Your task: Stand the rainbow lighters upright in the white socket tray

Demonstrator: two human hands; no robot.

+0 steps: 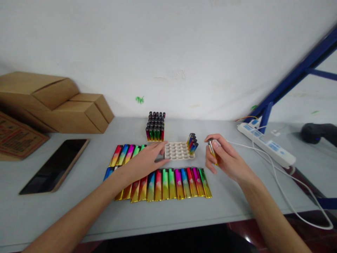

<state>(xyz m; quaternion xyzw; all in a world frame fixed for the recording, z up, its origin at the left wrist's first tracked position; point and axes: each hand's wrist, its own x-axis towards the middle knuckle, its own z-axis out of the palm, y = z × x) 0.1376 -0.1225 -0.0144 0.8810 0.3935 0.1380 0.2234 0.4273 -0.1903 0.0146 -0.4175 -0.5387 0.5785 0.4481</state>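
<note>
A cream holder tray [177, 151] with rows of round pockets lies at the middle of the table. My left hand [151, 156] grips its left end, thumb at the near corner and fingers at the far corner. Several lighters [193, 143] stand upright in the tray's right-end column. Right of the tray, my right hand [223, 154] is closed around a lighter [212, 151] with a metal top and a golden body, held slightly tilted. Nearer the table's front, a row of metallic multicoloured lighters [180, 183] lies flat. More lighters [122, 154] lie behind my left forearm, which partly hides them.
Behind the tray stands a full block of upright lighters [156, 126]. Cardboard boxes [79, 109] and a dark tablet-like device [55, 167] are at left. At right are a white power strip [267, 144], loose white cable [275, 175] and a blue metal frame [297, 73].
</note>
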